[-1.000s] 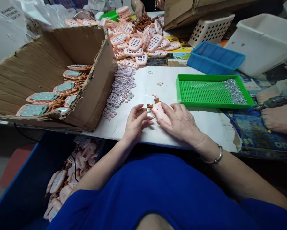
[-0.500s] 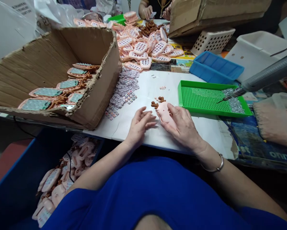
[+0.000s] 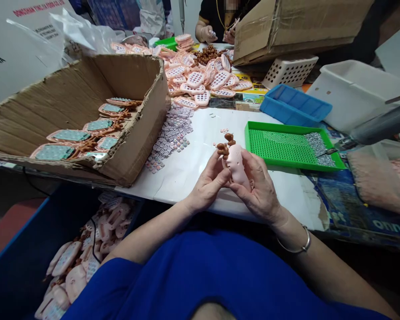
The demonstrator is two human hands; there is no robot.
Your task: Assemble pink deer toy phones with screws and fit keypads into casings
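My left hand (image 3: 209, 184) and my right hand (image 3: 258, 189) together hold a pink toy shell with brown antlers (image 3: 235, 160), lifted a little above the white board (image 3: 193, 169). Fingers of both hands curl round its sides, thumbs on its back. A few small pink bits (image 3: 224, 130) lie on the board beyond it. Rows of small keypad buttons (image 3: 171, 135) lie to the left of my hands.
A torn cardboard box (image 3: 86, 115) with finished toys stands at left. A green tray of screws (image 3: 288, 144), a blue bin (image 3: 295, 104) and a white tub (image 3: 356, 91) are at right. Pink shells (image 3: 200, 78) pile at the back, where another person works. A screwdriver (image 3: 369, 129) hangs at right.
My hands have lifted the pink shell off the board and turned it upright; the left hand, open before, now grips it. The hanging screwdriver swung in from the right.
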